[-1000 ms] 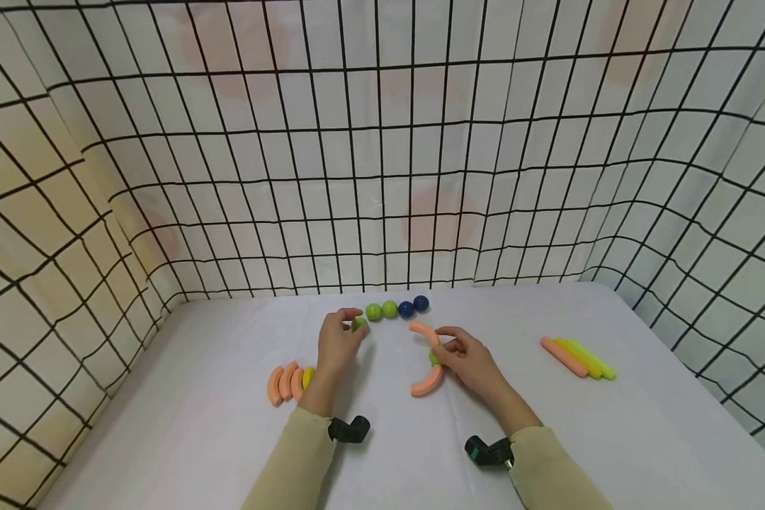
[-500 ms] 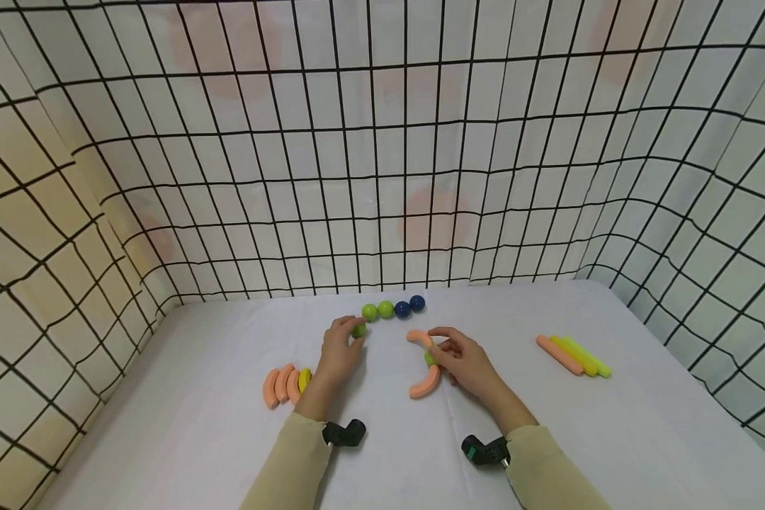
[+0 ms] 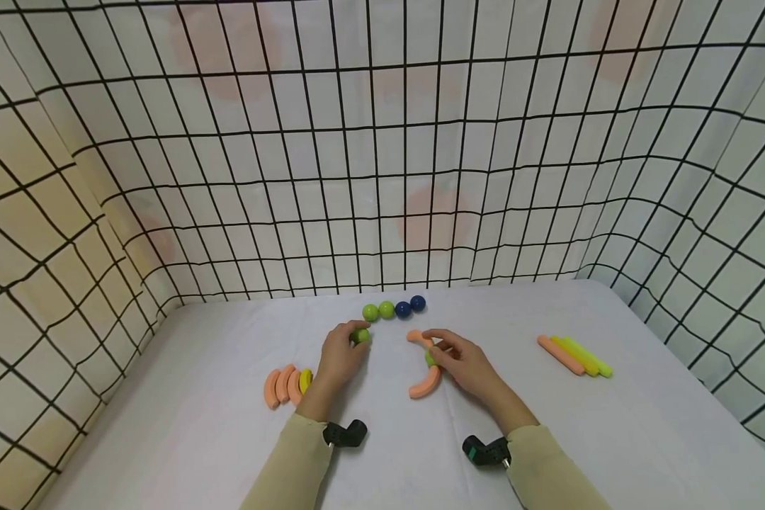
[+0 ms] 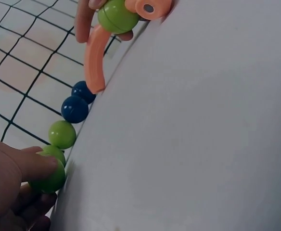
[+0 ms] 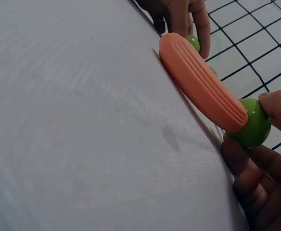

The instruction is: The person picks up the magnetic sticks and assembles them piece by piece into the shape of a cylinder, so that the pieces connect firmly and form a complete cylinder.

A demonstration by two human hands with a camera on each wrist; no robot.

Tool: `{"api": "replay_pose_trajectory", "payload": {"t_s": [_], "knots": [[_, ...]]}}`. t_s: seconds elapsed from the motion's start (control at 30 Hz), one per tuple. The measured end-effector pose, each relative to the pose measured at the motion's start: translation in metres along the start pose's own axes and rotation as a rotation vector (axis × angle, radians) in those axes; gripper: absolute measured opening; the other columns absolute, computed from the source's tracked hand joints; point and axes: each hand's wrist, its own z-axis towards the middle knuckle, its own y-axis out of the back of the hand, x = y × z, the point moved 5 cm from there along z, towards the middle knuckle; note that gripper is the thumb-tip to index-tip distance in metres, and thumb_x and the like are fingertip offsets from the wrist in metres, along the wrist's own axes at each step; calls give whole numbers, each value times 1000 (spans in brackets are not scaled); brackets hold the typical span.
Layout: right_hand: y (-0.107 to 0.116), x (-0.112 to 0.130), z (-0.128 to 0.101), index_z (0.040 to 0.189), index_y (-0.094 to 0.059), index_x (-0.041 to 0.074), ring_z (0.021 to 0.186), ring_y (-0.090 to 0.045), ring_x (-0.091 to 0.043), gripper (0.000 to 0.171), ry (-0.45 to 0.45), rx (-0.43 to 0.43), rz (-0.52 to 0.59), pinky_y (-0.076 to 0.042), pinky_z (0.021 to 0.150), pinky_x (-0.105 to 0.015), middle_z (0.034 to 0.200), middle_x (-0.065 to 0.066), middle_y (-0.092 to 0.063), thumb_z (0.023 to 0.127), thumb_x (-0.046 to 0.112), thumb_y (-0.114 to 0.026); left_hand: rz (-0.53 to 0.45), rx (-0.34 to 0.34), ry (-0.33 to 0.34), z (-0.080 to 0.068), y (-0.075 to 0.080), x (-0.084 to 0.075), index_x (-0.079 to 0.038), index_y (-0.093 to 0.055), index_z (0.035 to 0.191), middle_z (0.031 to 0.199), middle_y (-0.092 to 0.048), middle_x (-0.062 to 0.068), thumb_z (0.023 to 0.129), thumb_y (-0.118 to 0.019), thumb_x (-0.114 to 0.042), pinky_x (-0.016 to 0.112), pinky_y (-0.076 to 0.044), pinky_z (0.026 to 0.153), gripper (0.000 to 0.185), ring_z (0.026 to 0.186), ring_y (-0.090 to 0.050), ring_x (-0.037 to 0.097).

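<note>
Pinching a green ball between curled fingertips, the left hand sits on the white table just in front of a row of green and blue balls. Nearby, the right hand grips another green ball joining two orange curved pieces.

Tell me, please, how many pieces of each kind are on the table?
Balls: 6
Curved pieces: 6
Straight sticks: 3
Total: 15
</note>
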Motion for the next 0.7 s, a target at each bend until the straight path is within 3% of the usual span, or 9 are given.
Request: {"api": "replay_pose_trajectory", "payload": {"t_s": [0.23,0.47,0.7], "knots": [[-1,4,-2,127,-66,28,96,-54,-16,28,32,10,-2,-44,83,-32,133,3,-65,101,36,-58,7,18,-8,1,-4,1,-12,-68,123,109,-65,11,91,-68,-9,40,-44,87,33,94,-53,23],[-1,5,-3,124,-67,28,100,-58,-14,25,62,-2,-51,-46,86,-34,130,4,-66,100,31,-60,9,8,-9,1,-5,3,-13,-69,122,114,-66,12,92,-68,-10,43,-46,90,31,99,-57,24],[-1,7,-3,122,-69,29,84,-51,-14,24,66,-23,-91,-44,74,-27,115,3,-65,98,30,-64,-9,11,-29,0,-4,1,-12,-69,122,118,-67,14,91,-68,-10,44,-47,93,30,101,-58,25]]}}
